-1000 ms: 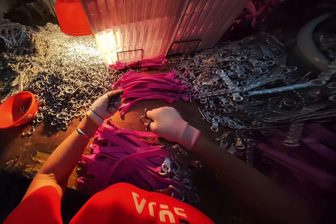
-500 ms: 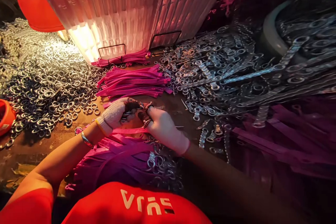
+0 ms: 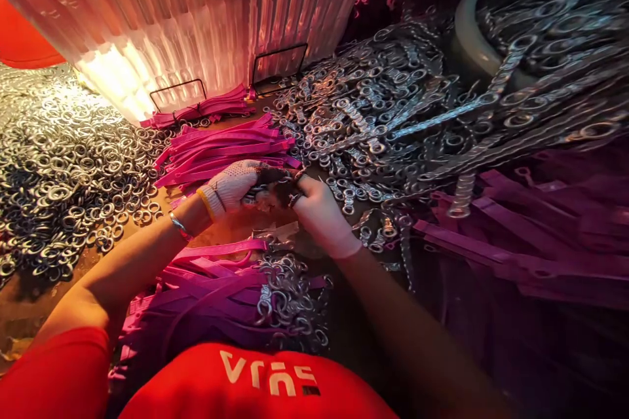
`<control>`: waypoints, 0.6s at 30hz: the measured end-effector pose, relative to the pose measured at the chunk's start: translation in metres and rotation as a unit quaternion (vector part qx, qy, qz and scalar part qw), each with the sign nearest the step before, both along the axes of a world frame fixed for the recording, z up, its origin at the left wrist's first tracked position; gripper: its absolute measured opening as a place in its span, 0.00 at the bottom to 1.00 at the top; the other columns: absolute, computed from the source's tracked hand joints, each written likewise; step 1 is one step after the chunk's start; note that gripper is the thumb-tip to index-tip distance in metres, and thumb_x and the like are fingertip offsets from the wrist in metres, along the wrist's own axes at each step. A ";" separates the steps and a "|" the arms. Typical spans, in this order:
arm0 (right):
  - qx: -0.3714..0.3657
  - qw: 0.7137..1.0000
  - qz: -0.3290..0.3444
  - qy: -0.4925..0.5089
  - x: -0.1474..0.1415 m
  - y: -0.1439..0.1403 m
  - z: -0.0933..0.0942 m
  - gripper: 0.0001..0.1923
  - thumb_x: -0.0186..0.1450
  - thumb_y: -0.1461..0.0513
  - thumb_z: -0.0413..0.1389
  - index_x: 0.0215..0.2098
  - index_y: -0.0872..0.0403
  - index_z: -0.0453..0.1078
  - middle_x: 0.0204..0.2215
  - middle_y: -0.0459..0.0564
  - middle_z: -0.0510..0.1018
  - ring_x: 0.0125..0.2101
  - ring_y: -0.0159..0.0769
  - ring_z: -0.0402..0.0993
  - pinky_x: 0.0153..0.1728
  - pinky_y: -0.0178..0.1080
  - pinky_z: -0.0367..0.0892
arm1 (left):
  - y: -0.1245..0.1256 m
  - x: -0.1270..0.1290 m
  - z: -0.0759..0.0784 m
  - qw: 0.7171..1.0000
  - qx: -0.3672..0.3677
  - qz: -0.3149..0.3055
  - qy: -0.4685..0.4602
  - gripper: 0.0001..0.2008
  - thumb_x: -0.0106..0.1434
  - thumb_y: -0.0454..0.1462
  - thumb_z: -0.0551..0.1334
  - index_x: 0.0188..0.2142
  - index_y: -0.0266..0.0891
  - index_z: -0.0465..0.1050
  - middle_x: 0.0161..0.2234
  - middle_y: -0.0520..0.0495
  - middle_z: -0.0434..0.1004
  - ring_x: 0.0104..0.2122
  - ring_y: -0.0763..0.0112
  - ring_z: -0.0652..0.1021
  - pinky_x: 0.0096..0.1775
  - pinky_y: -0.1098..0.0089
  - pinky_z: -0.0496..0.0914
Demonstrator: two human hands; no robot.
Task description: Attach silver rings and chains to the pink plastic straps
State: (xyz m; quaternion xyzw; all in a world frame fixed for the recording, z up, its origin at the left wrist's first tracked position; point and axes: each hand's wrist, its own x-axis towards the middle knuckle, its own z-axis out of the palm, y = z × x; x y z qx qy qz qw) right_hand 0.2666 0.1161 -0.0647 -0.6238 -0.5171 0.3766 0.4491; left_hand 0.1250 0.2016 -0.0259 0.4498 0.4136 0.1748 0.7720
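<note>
My left hand (image 3: 236,186) wears a white dotted glove with dark, worn fingertips. Its fingers are curled over several small metal rings (image 3: 251,195). Close against it, my right hand (image 3: 324,213), also gloved, has its dark-tipped fingers pinched together; what lies between them is too dark to make out. Just beyond the hands is a stack of pink straps (image 3: 216,147). Nearer my body, a loose pile of pink straps (image 3: 206,285) spreads over the work surface, with metal rings and links (image 3: 295,301) at its right end.
Loose metal rings (image 3: 73,177) form a large heap at left. Twisted metal pieces with ring ends (image 3: 358,105) cover the right, beside a pale curved rim (image 3: 472,26). A translucent ribbed panel (image 3: 196,26) stands behind, with wire handles. More pink straps (image 3: 491,249) lie at right.
The view has shifted, so the surroundings appear farther left. Both hands have moved right relative to the strap stack and stay close together. Left fingers remain curled over rings.
</note>
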 end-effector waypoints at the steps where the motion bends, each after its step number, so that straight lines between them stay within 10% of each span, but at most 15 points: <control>1: -0.017 0.999 0.000 -0.030 0.001 -0.001 -0.001 0.14 0.62 0.55 0.52 0.37 0.56 0.74 0.31 0.49 0.78 0.36 0.40 0.69 0.39 0.41 0.67 | 0.001 -0.001 -0.001 1.000 0.008 -0.021 0.011 0.07 0.60 0.31 0.64 0.25 0.35 0.75 0.16 0.51 0.68 0.15 0.79 0.61 0.18 0.75 0.49; 8: -0.046 0.991 0.029 -0.125 0.005 -0.011 -0.001 0.14 0.64 0.60 0.46 0.37 0.57 0.73 0.32 0.50 0.77 0.37 0.39 0.67 0.43 0.40 0.64 | 0.050 0.000 -0.010 0.917 0.363 0.083 0.141 0.08 0.51 0.24 0.67 0.25 0.38 0.74 0.28 0.48 0.71 0.37 0.65 0.71 0.33 0.76 0.63; 18: 0.004 0.995 0.062 -0.072 -0.001 -0.013 0.012 0.18 0.64 0.63 0.46 0.46 0.57 0.74 0.35 0.51 0.79 0.42 0.41 0.70 0.46 0.39 0.66 | 0.035 0.009 -0.006 0.887 0.405 0.033 0.219 0.08 0.56 0.25 0.64 0.25 0.36 0.70 0.27 0.50 0.65 0.32 0.72 0.68 0.32 0.76 0.59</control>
